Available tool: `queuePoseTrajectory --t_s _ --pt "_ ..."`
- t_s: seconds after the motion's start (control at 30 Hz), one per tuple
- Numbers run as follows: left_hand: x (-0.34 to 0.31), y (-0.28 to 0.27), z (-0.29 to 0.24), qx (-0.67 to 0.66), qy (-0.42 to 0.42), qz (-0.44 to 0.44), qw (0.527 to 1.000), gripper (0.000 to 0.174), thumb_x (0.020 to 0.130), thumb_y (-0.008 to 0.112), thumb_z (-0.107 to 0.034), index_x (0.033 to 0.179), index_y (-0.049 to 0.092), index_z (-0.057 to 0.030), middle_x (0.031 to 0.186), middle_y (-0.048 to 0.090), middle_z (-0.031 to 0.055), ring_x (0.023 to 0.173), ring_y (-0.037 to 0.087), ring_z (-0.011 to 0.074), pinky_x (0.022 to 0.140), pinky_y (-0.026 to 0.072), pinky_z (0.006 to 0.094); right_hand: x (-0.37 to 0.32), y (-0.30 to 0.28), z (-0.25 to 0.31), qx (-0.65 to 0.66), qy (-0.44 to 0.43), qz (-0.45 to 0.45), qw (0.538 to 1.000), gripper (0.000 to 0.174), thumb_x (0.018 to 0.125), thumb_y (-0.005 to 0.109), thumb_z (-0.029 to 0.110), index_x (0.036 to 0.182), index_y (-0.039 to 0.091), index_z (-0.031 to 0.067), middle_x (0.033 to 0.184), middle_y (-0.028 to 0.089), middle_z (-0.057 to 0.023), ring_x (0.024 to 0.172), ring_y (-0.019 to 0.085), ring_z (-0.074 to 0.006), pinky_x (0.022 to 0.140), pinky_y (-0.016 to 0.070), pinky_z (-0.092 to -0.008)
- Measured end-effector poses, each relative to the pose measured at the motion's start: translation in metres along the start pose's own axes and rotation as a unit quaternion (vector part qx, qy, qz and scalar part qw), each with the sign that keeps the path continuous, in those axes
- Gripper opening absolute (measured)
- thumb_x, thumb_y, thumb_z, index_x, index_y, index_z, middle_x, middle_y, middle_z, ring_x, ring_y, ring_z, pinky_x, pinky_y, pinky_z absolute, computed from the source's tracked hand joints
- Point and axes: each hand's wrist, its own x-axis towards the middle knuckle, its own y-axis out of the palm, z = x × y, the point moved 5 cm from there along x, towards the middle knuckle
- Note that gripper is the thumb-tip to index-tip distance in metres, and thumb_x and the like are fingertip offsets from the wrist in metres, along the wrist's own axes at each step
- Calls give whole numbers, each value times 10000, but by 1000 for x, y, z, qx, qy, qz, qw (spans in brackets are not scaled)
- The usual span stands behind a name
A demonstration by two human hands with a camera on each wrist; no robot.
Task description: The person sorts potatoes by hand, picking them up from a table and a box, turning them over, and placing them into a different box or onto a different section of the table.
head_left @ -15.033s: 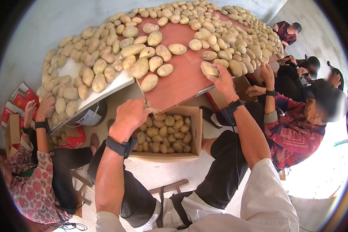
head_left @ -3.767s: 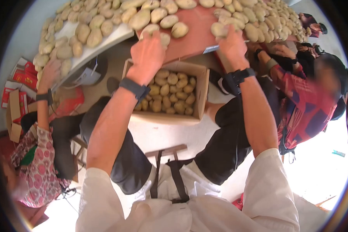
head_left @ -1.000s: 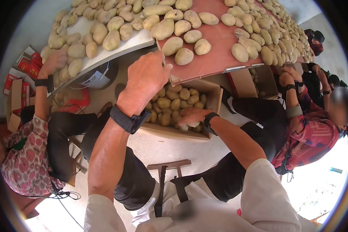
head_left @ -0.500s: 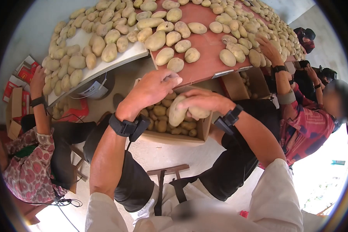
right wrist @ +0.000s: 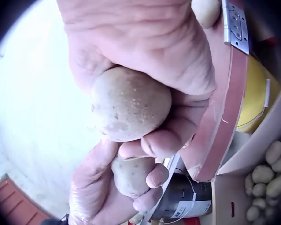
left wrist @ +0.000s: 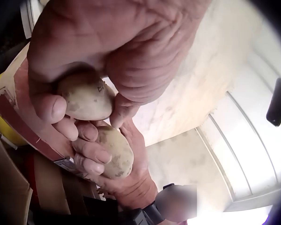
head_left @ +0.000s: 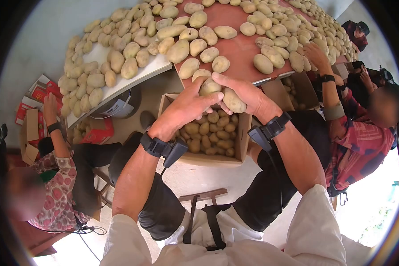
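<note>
My left hand (head_left: 185,106) grips one potato (head_left: 209,88) with its fingers curled round it, above the near edge of the red board (head_left: 235,55). Close beside it, my right hand (head_left: 248,96) holds a second potato (head_left: 233,101). In the left wrist view the left hand's potato (left wrist: 86,96) sits between thumb and fingers, and the other potato (left wrist: 116,152) lies in the right hand's curled fingers. The right wrist view shows the right hand's potato (right wrist: 131,104) close up. Below both hands stands a cardboard box (head_left: 243,146) with many potatoes in it.
Potatoes cover much of the red board and the adjoining white board (head_left: 139,73). A dark bucket (head_left: 127,102) stands under the white board. People sit at left and right, one reaching onto the potatoes at right. More boxes (head_left: 303,91) stand at right.
My right hand has risen from the box with potatoes and come up to my left hand. My left hand, earlier empty at the board's corner, now grips a potato.
</note>
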Motion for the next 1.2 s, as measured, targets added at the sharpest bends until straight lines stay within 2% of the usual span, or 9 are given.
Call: queuePoseTrajectory --t_s 0.13,0.3,0.5,0.57,0.7,0.83,0.87,1.0,1.2 --pt "9 -15 -1 -171 -42 -62 982 319 1004 584 -313 1205 541 -69 942 588 36 661 494 95 482 322 226 10 -39 -4 110 -1 -127 986 407 1020 613 386 1136 553 1 752 629 -111 562 589 -225 481 472 -332" --pt "14 -21 -4 -265 -35 -75 961 280 1025 542 -362 1107 537 -95 872 568 51 560 442 104 459 294 249 9 -72 0 198 -13 -222 955 398 970 704 334 1125 563 -4 860 642 -129 773 657 -268 583 526 -356" --pt "22 -16 -14 -323 -4 -61 944 306 1070 491 -393 1159 529 -103 897 586 62 590 478 115 462 314 243 19 -98 9 344 -118 -276 890 488 991 665 284 1281 480 -62 1218 563 -214 1087 633 -357 906 616 -460" --pt "24 -14 -14 -331 -20 -73 941 378 1081 469 -454 1203 535 -102 927 608 66 645 516 122 481 341 240 31 -112 5 359 -165 -204 896 579 1037 565 236 1503 318 -3 1489 331 -220 1346 467 -365 1012 576 -501" --pt "30 -14 -12 -344 -21 -68 936 448 1081 444 -508 1235 534 -97 940 622 63 728 547 132 528 380 248 20 -81 14 280 -115 -330 894 606 1031 566 296 1503 342 -13 1482 362 -251 1265 538 -382 903 614 -448" --pt "39 -17 -14 -341 29 -47 938 561 1090 400 -526 1412 475 -72 1135 612 84 899 583 159 640 456 271 16 -47 13 119 -60 -122 984 543 1013 599 352 1424 481 18 1330 579 -183 1169 614 -281 704 548 -332" --pt "40 -16 -17 -315 50 -39 947 603 1093 388 -526 1481 438 -67 1241 601 102 981 605 174 692 499 283 14 -29 15 117 -61 -102 986 464 1007 601 371 1330 562 39 1158 660 -122 997 657 -222 671 514 -302" --pt "37 -3 -21 -318 22 -14 948 672 1096 381 -516 1578 316 -52 1445 502 135 1143 612 219 826 554 314 12 -17 9 67 -61 -124 988 348 992 621 348 1150 627 39 976 658 -59 757 592 -155 617 479 -299" --pt "41 -2 -15 -276 -7 18 961 684 1094 466 -418 1579 260 18 1521 447 161 1267 587 287 928 546 322 12 -47 4 107 0 -239 965 303 989 634 310 1114 633 34 957 654 -64 782 609 -172 590 475 -299"
